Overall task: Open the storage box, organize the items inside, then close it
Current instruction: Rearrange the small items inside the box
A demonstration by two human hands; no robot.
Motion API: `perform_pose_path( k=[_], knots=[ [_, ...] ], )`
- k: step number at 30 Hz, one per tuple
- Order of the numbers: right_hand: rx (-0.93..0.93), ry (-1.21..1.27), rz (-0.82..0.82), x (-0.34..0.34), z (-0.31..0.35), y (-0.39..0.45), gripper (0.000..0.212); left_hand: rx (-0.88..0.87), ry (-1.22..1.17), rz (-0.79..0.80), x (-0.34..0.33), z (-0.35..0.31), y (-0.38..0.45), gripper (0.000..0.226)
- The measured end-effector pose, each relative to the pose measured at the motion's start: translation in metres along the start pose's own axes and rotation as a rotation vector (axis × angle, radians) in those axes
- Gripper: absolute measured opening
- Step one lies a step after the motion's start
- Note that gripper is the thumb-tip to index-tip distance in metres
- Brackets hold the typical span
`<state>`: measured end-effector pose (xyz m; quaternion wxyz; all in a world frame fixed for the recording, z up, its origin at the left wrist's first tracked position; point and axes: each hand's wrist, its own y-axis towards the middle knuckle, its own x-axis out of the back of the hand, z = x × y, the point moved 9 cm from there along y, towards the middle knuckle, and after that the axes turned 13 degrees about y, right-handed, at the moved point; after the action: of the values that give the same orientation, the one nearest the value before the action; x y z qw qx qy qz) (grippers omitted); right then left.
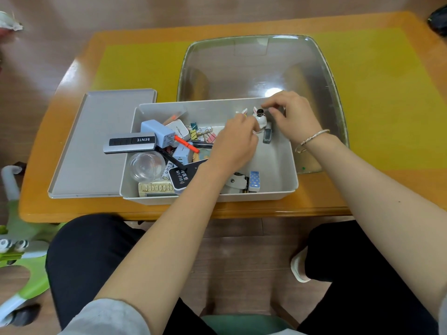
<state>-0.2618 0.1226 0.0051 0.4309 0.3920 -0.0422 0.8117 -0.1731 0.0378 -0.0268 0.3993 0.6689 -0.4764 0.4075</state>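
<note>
Sorting storage box [273, 189]: both hands, left hand [233, 143] and right hand [294, 117], pinching rabbit figurine [260, 120] and small bottle [267, 135], far right corner.

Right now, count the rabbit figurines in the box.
2. One white rabbit figurine stands at the storage box's far right, between both hands. Another's ears show just left of it, behind the left hand. More may be hidden.
</note>
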Motion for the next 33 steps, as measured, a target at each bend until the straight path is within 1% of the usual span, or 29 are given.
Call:
perform_pose_path(
  k=[2,4,7,9,21,26,33],
  knots=[
    [0.01,-0.016,0.002,0.001,0.002,0.001,0.021,-0.093,0.124,0.171,-0.02,-0.009,-0.002,0.033],
    [0.026,-0.019,-0.006,0.0,0.005,0.0,0.023,-0.12,0.193,0.291,-0.035,-0.01,-0.002,0.041],
    [0.043,-0.043,0.024,-0.003,0.008,-0.001,0.034,-0.149,0.22,0.375,-0.048,-0.013,0.0,0.045],
    [0.041,-0.074,0.048,-0.004,0.007,0.0,0.038,-0.174,0.255,0.407,-0.054,-0.017,0.001,0.046],
    [0.042,-0.159,0.102,-0.011,0.006,0.001,0.038,-0.168,0.336,0.459,-0.052,-0.005,-0.005,0.046],
    [0.035,-0.153,0.104,-0.011,0.007,0.001,0.039,-0.14,0.337,0.402,-0.044,0.005,-0.008,0.041],
    [0.04,-0.119,0.081,-0.01,0.006,0.0,0.024,-0.093,0.364,0.368,-0.045,0.011,-0.007,0.04]
  ],
)
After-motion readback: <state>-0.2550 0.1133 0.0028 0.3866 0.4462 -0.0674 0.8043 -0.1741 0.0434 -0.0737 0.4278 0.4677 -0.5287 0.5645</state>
